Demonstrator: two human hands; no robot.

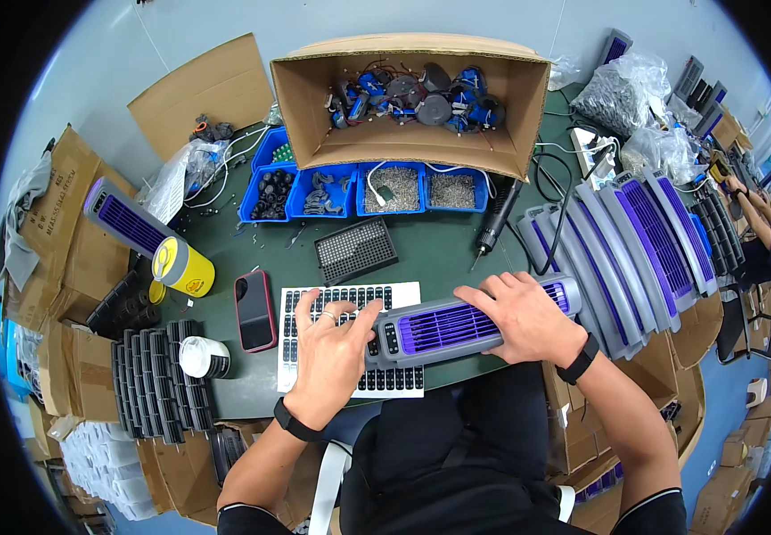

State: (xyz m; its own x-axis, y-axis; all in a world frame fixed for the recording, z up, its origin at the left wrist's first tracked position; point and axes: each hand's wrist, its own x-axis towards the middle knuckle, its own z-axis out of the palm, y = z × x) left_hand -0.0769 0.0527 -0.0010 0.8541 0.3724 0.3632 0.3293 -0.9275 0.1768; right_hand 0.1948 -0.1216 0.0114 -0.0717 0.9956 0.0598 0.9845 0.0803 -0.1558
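Note:
My right hand (528, 321) grips a long grey housing (443, 328) with a purple slatted grille, fingers over its far edge. The housing lies slantwise at the table's near edge, with a small black button panel at its left end. Partly under it is a white sheet (394, 294) covered in rows of black button-panel stickers. Over this sheet is my left hand (330, 352), fingers apart, its thumb close to the housing's left end. Whether a fingertip holds a sticker cannot be made out.
Blue bins (323, 194) of small parts stand before a cardboard box (515, 107) of wired parts. A black perforated tray (356, 251), an electric screwdriver (497, 218), a phone (255, 310) and a yellow can (185, 267) lie around. Grey-purple housings (613, 259) are stacked right; another person (764, 232) works beyond.

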